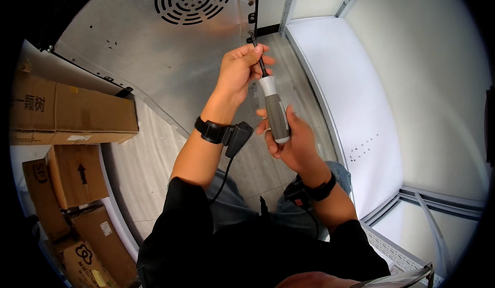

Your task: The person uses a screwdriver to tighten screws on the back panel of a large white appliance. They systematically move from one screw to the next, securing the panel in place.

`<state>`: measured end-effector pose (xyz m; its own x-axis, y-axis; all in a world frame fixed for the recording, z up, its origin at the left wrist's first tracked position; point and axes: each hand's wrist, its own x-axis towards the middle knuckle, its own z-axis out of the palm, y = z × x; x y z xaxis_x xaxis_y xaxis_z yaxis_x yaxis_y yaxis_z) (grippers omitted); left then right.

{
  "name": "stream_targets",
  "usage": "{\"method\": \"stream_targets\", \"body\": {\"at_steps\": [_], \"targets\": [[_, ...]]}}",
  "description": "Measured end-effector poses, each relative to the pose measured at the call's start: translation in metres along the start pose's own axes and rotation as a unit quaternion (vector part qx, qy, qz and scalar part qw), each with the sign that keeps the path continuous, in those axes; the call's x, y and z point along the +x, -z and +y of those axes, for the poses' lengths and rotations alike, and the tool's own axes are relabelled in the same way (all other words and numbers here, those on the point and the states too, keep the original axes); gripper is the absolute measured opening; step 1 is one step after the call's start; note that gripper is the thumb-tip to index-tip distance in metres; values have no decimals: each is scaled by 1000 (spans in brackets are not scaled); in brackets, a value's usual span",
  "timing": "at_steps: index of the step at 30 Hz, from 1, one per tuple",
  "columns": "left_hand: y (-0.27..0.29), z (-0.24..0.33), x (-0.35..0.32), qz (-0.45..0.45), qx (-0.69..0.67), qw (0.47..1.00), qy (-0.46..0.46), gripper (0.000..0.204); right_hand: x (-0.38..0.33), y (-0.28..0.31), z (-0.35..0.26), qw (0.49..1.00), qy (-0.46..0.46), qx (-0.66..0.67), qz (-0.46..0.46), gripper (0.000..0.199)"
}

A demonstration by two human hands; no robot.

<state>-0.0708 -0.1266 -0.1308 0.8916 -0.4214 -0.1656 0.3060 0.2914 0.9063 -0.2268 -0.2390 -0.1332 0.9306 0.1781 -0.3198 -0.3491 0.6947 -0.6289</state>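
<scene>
1. My right hand (289, 138) wraps the screwdriver (274, 110) by its grey handle, held upright before the metal panel (144, 50)
2. My left hand (240, 71) pinches the thin shaft near the tip
3. It looks light, stiff, grippy; the handle is the best hold

Both forearms are raised; the left hand (238, 71) is pinched shut higher up, the right hand (289, 141) curled closed below.

Black sleeves pushed up, blue jeans, black wrist straps (211, 131) on both arms, each with a cable (223, 177) dangling off.
</scene>
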Motion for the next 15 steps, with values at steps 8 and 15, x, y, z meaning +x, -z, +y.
{"method": "stream_targets", "body": {"at_steps": [8, 15], "targets": [[-2, -3, 4, 31, 20, 999, -1, 18, -4, -6, 10, 961, 124, -220, 112, 39], [-18, 16, -5, 27, -91, 996, 2, 20, -12, 1, -11, 998, 4, 40, -38, 44]]}}
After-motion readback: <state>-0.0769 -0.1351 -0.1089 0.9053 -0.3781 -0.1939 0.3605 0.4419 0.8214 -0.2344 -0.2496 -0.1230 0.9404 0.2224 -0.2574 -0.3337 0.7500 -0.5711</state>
